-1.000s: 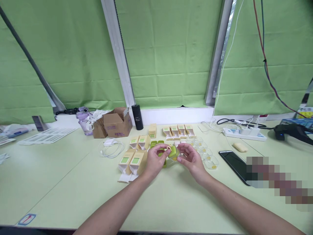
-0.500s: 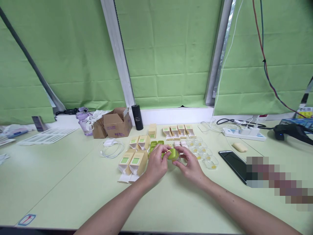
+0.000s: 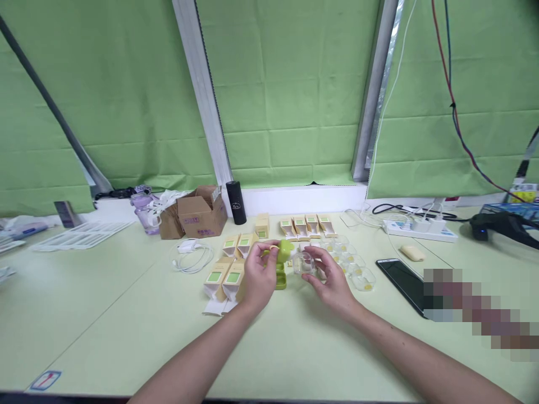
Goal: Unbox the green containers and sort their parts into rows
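A small rounded green case (image 3: 286,250) with a pale loop is pinched in my left hand (image 3: 260,275). My right hand (image 3: 332,279) grips a clear plastic cup-shaped holder (image 3: 304,263) by its right side, just right of the green case. A narrow gap shows between the two. Below my left fingers an open green case (image 3: 280,280) lies on the table, partly hidden by that hand. Several more clear holders (image 3: 362,278) with yellow spots at the bottom stand in rows beyond my right hand.
Open paper boxes with green labels (image 3: 215,277) stand left of my hands, and more boxes (image 3: 300,226) line the back. A black phone (image 3: 402,285) lies on the right near a cream case (image 3: 412,253). A white charging cable (image 3: 197,258) is coiled at left.
The green case has come out of the clear holder. My left hand has drawn it slightly left and up, while my right hand keeps the holder. An open green case below is now uncovered.
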Tool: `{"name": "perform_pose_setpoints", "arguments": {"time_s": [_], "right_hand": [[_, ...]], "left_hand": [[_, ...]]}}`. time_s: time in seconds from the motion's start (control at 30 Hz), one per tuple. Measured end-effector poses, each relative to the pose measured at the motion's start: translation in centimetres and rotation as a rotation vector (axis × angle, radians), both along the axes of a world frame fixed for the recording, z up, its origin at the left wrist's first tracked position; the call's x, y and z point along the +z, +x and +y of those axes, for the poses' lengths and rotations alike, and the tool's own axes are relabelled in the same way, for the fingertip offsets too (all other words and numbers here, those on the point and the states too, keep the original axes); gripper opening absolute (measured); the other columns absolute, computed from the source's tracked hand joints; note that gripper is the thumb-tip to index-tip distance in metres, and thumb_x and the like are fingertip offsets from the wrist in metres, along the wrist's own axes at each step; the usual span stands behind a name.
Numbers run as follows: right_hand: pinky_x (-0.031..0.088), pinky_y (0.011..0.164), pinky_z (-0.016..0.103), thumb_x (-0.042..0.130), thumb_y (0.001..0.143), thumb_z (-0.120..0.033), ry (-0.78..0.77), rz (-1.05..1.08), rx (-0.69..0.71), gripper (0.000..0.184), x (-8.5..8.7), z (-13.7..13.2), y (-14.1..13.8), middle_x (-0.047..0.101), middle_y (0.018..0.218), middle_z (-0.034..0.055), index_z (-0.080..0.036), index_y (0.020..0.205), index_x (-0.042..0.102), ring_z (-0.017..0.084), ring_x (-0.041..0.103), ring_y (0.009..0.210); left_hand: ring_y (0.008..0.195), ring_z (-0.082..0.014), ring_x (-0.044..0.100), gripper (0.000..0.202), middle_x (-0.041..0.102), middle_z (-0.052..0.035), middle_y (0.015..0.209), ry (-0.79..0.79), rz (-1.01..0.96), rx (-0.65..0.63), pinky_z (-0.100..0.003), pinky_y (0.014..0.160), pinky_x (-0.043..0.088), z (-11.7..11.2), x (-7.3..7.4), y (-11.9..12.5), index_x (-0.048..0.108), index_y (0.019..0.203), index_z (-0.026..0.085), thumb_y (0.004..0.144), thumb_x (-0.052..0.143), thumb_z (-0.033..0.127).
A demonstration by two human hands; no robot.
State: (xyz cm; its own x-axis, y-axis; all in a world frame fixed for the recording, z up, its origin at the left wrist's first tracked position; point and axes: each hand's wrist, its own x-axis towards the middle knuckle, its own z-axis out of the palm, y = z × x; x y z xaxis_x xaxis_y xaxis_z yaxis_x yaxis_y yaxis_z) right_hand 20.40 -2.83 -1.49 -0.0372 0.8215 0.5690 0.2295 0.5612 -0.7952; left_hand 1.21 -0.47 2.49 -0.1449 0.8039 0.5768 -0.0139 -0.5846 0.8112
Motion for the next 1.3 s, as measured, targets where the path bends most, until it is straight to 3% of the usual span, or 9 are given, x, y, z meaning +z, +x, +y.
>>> {"name": "perform_pose_setpoints", "arguments": {"time_s": [0.17, 0.33, 0.53, 0.6, 0.63, 0.73, 0.97, 1.3], "right_hand": [[0.054, 0.114, 0.051, 0.067, 0.096, -0.024, 0.107, -0.034, 0.008, 0.043, 0.6, -0.4, 0.2, 0.063, 0.138, 0.0083, -0.033, 0.137, 0.056, 0.028, 0.064, 0.13], [0.054, 0.111, 0.053, 0.065, 0.098, -0.027, 0.242, -0.18, -0.079, 0.038, 2.5, -0.7, 1.6, 0.062, 0.136, 0.0115, -0.03, 0.135, 0.059, 0.031, 0.059, 0.133], [0.053, 0.11, 0.052, 0.067, 0.099, -0.039, 0.263, -0.294, -0.203, 0.041, 4.8, 0.1, 6.1, 0.067, 0.136, 0.0125, -0.027, 0.136, 0.057, 0.033, 0.064, 0.128], [0.052, 0.109, 0.053, 0.064, 0.101, -0.036, 0.279, -0.379, -0.232, 0.023, 5.0, 0.0, 8.0, 0.07, 0.132, 0.0116, -0.027, 0.121, 0.064, 0.032, 0.064, 0.127], [0.051, 0.11, 0.054, 0.062, 0.102, -0.035, 0.279, -0.451, -0.231, 0.012, 4.8, -0.2, 8.8, 0.07, 0.133, 0.0108, -0.027, 0.11, 0.067, 0.033, 0.062, 0.13], [0.051, 0.111, 0.057, 0.06, 0.103, -0.031, 0.257, -0.591, -0.25, 0.013, 3.8, -1.3, 10.7, 0.07, 0.134, 0.01, -0.027, 0.097, 0.07, 0.035, 0.055, 0.138], [0.05, 0.11, 0.066, 0.064, 0.096, -0.02, 0.208, -0.839, -0.281, 0.018, 0.6, -3.4, 11.6, 0.055, 0.15, 0.011, -0.027, 0.089, 0.078, 0.044, 0.035, 0.149], [0.046, 0.114, 0.067, 0.065, 0.09, -0.015, 0.117, -0.939, -0.301, 0.015, -0.3, -3.0, 11.9, 0.053, 0.149, 0.0122, -0.024, 0.088, 0.077, 0.043, 0.032, 0.151]], "left_hand": [[0.083, -0.0189, 0.071, 0.041, 0.073, -0.0036, 0.089, -0.236, -0.317, -0.043, -0.032, 0.077, 0.059, 2.0, 0.1, -0.5, 0.062, 0.09, 0.019, 0.08, 0.087, 0.05], [0.076, -0.0163, 0.072, 0.028, 0.074, -0.0022, 0.087, -0.384, -0.528, -0.189, -0.033, 0.077, 0.061, 2.5, -0.2, -0.6, 0.061, 0.088, 0.018, 0.078, 0.085, 0.029], [0.069, -0.0156, 0.071, 0.015, 0.075, -0.0041, 0.08, -0.464, -0.625, -0.248, -0.032, 0.075, 0.06, 2.6, 0.1, -0.7, 0.064, 0.089, 0.015, 0.077, 0.072, 0.013], [0.068, -0.0156, 0.07, 0.014, 0.074, -0.0041, 0.078, -0.464, -0.631, -0.249, -0.032, 0.074, 0.06, 2.6, 0.1, -0.7, 0.064, 0.088, 0.015, 0.077, 0.071, 0.012], [0.068, -0.0157, 0.07, 0.014, 0.074, -0.004, 0.078, -0.463, -0.631, -0.251, -0.032, 0.074, 0.06, 2.6, 0.2, -0.7, 0.063, 0.088, 0.015, 0.077, 0.071, 0.012], [0.069, -0.0158, 0.07, 0.014, 0.074, -0.0039, 0.078, -0.462, -0.627, -0.258, -0.032, 0.073, 0.06, 2.6, 0.1, -0.7, 0.063, 0.088, 0.016, 0.078, 0.072, 0.013], [0.068, -0.0154, 0.07, 0.014, 0.073, -0.0028, 0.076, -0.464, -0.614, -0.248, -0.031, 0.072, 0.06, 2.5, 0.1, -0.5, 0.063, 0.084, 0.017, 0.076, 0.074, 0.014], [0.067, -0.0155, 0.07, 0.016, 0.074, -0.0043, 0.076, -0.462, -0.606, -0.274, -0.031, 0.073, 0.06, 2.3, 0.1, -0.4, 0.063, 0.085, 0.016, 0.075, 0.076, 0.014]]}}
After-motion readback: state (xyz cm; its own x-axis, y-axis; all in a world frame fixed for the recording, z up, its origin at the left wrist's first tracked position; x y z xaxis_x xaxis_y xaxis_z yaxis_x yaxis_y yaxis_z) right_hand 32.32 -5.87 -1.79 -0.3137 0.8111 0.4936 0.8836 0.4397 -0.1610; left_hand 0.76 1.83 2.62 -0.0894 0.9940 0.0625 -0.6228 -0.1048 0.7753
